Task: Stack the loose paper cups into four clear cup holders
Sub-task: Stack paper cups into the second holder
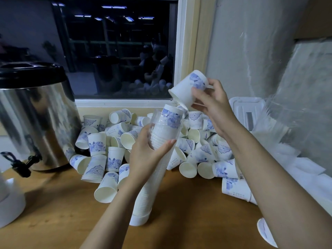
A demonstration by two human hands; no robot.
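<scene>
Holding the tilted clear cup holder (156,115) steady matters most now. Your left hand (143,155) is wrapped round its upper part, fingers (143,131) curled on the far side and thumb on the near side. The stack (149,191) inside runs down from that grip to the worktop (53,203).

Your right hand (213,105) pinches one paper cup (188,88) by its closed end, mouth turned down and left, just above the top of the stack and not yet touching it. Line the mouth up square with the topmost cup before lowering. A cup that goes on crooked would likely catch on the holder's lip. Keep the pinch light so the rim stays round, and brace with the left fingers as the cup seats.

Beyond your left fingers and under your right wrist lie the loose cups (115,141), heaped on the worktop and waiting their turn.

Tracing the holder's clear wall is hard, so I cannot tell how far down it reaches. The crumpled clear plastic (280,123) beyond your right hand may hide the other holders, but that is uncertain. Some right fingertips are hidden behind the cup.
</scene>
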